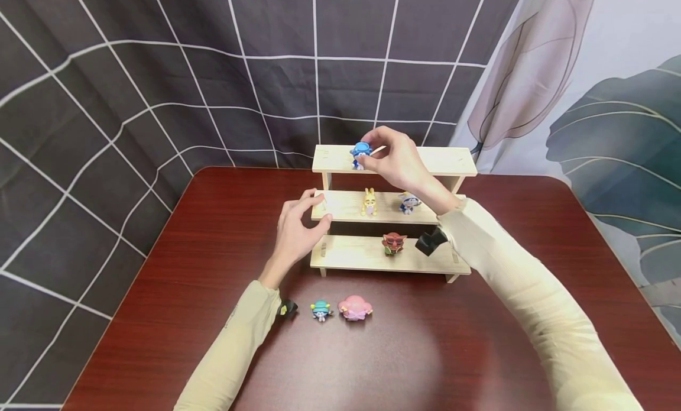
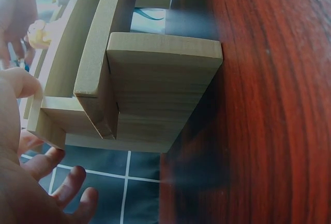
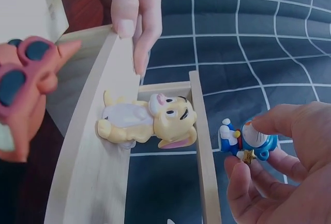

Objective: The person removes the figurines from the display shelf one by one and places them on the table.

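My right hand [image 1: 399,159] pinches a small blue-and-white cat figurine [image 3: 248,138] between thumb and fingers at the left part of the top tier. In the right wrist view its feet lie close to the top board; contact is unclear. With thumb and fingers about the left end of the middle tier, my left hand [image 1: 300,227] holds the three-tier wooden display shelf [image 1: 346,254]. A yellow rabbit figurine [image 1: 369,202] and a grey-and-blue figurine [image 1: 408,203] stand on the middle tier. On the bottom tier is a reddish-brown figurine with sunglasses [image 1: 393,243].
On the dark red table [image 1: 223,222], in front of the shelf, stand a teal-hatted figurine [image 1: 321,310] and a pink figurine [image 1: 355,308]. A dark grid-patterned curtain [image 1: 276,86] hangs behind the table, and a leaf-patterned one [image 1: 612,133] hangs at right.
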A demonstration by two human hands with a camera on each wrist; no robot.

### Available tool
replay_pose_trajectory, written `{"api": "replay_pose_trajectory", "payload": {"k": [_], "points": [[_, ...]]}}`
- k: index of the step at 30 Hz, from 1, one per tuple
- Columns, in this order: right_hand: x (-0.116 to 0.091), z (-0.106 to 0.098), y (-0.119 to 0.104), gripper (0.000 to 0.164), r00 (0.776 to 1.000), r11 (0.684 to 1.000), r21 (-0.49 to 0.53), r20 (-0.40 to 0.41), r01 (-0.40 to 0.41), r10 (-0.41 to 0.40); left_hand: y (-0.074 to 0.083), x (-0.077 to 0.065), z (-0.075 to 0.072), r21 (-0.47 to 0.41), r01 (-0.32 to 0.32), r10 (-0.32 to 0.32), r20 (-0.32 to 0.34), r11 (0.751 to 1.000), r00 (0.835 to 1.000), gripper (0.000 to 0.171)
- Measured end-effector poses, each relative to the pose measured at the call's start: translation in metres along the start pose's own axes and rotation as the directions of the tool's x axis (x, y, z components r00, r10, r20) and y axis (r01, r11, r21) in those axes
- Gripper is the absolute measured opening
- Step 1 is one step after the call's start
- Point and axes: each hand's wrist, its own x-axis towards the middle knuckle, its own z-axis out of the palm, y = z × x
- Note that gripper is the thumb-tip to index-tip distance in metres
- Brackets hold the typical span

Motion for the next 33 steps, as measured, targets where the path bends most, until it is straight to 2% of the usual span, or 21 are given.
{"api": "replay_pose_trajectory", "payload": {"k": [33], "points": [[-0.056,-0.016,-0.003,0.023,0.999,0.999,0.004,-0.024,0.048,-0.048,0.0,0.0,0.001,0.001,0.006,-0.006,-0.003,1.0,1.0,0.044]]}}
